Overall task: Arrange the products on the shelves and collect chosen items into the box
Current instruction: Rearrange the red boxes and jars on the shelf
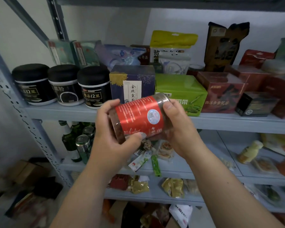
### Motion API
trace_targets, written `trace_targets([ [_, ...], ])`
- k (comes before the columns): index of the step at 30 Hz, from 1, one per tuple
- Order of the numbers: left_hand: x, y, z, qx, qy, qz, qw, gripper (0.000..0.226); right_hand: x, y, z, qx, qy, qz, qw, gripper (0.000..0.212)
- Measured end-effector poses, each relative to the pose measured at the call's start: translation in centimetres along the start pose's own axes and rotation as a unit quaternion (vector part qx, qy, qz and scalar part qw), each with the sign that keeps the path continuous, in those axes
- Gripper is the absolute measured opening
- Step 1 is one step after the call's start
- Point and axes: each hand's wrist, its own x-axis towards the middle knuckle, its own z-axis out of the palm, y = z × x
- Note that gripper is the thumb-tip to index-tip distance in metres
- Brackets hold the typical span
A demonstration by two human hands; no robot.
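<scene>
Both hands, left hand [113,129] and right hand [179,127], grip the red-labelled jar [139,117]; best stood upright toward twelve o'clock beside the navy tea box [132,83].

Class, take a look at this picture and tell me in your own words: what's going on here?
A person at a grey metal shelf holds a red-labelled jar tipped on its side, clear of the shelf. The left hand grips one end, the right hand the other. Behind it on the shelf stand three black tubs, a navy box and a green box.
</scene>
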Motion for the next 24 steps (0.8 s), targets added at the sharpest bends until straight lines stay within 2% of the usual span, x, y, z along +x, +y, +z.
trace_targets([
  [3, 0.0, -0.1, -1.1, 0.043, -0.018, 0.057, 0.997, 0.069, -0.3, 0.2, 0.1, -0.072, -0.035, 0.026, 0.996, 0.064],
  [5, 0.0, -0.4, -1.3, 0.068, -0.006, 0.06, 0.996, 0.059, -0.4, 0.5, 0.2, -0.13, -0.034, 0.024, 0.991, 0.072],
  [6, 0.0, -0.6, -1.3, 0.066, 0.005, 0.034, 0.997, 0.053, -0.4, 0.7, 0.3, -0.156, -0.032, 0.008, 0.987, 0.073],
  [8, 0.3, -0.9, -1.0, -0.006, 0.034, -0.081, 0.996, 0.043, -0.8, 1.2, 0.3, -0.204, -0.031, -0.048, 0.977, 0.069],
  [10, 0.6, -1.3, -0.9, -0.121, 0.061, -0.174, 0.975, 0.051, -1.2, 0.9, 0.2, -0.242, -0.065, -0.111, 0.962, 0.062],
  [11, 0.5, -1.4, -1.0, -0.151, 0.077, -0.193, 0.966, 0.056, -1.2, 0.7, -0.1, -0.253, -0.101, -0.125, 0.954, 0.061],
  [13, 0.3, -1.7, -1.4, -0.146, 0.098, -0.181, 0.968, 0.051, -1.0, -0.1, -0.7, -0.249, -0.163, -0.09, 0.95, 0.066],
  [15, 0.1, -1.7, -1.9, -0.117, 0.105, -0.152, 0.976, 0.038, -0.8, -0.8, -0.7, -0.245, -0.166, -0.017, 0.955, 0.074],
  [17, -0.1, -1.6, -2.1, -0.106, 0.102, -0.138, 0.979, 0.037, -0.8, -1.3, -0.7, -0.23, -0.155, 0.021, 0.961, 0.064],
  [19, -0.3, -1.4, -2.1, -0.113, 0.103, -0.129, 0.98, 0.039, -0.8, -1.6, -0.9, -0.185, -0.182, 0.006, 0.966, 0.057],
  [22, -0.6, -1.2, -2.1, -0.132, 0.112, -0.127, 0.977, 0.037, -0.7, -1.5, -0.8, -0.132, -0.22, 0.054, 0.965, 0.075],
  [24, -0.9, -1.4, -2.2, -0.133, 0.119, -0.131, 0.975, 0.038, -0.7, -1.5, -0.3, -0.17, -0.209, 0.109, 0.957, 0.088],
])
